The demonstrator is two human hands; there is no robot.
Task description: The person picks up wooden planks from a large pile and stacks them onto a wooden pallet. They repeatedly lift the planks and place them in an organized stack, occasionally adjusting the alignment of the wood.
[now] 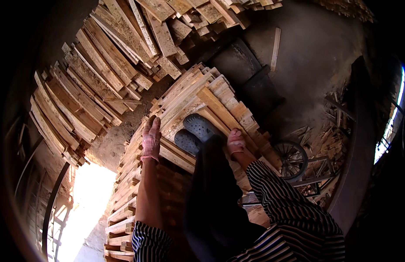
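Stacked wooden planks (217,105) lie beneath the left hand (151,139), its fingers stretched out near the stack's left edge, and beneath the right hand (236,142), its fingers curled by a plank (whether they grasp it, I cannot tell from my remote seat). Between the hands, grey perforated clogs (200,125) stand on the planks; farther out, a spoked wheel (290,160) is at right and a looser plank pile (99,72) at upper left.
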